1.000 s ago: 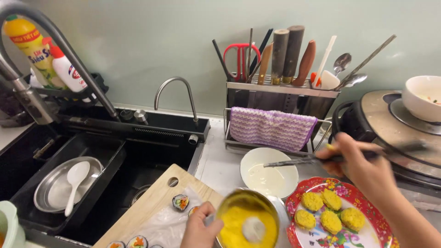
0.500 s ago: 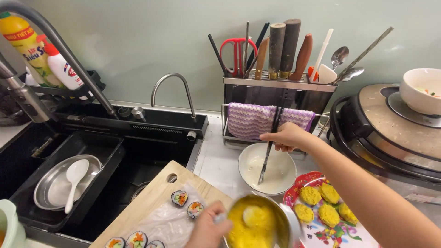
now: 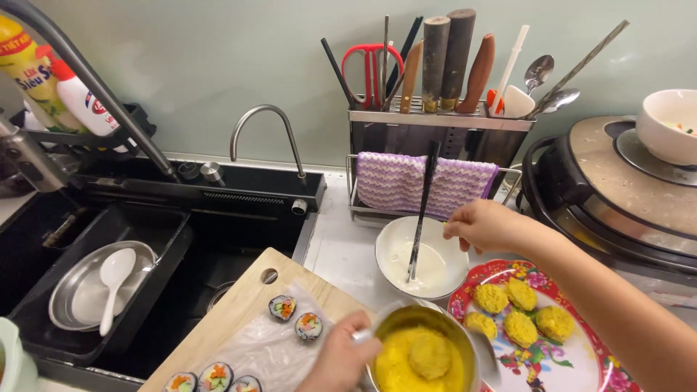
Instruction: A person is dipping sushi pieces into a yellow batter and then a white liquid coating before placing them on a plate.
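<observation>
In the head view, the right hand hovers over the far rim of a white bowl, its fingers pinched together; whether they touch the dark chopsticks cannot be told. The chopsticks stand nearly upright with their tips in the pale liquid in that bowl.

The left hand, at the bottom edge, has its fingers clamped on the handle of a small metal pot. The pot holds yellow crumbs with one round coated patty lying on top.

Just right of the pot, a red flowered plate carries five yellow coated patties. To the left, a wooden cutting board juts over the black sink; clear film on it bears sliced rice rolls. In the sink's left basin, a white spoon rests on a metal plate.

Behind the white bowl, a purple striped cloth hangs from a metal utensil rack that holds knives, red-handled scissors and spoons. A cooker on the surface at far right bears another white bowl.
</observation>
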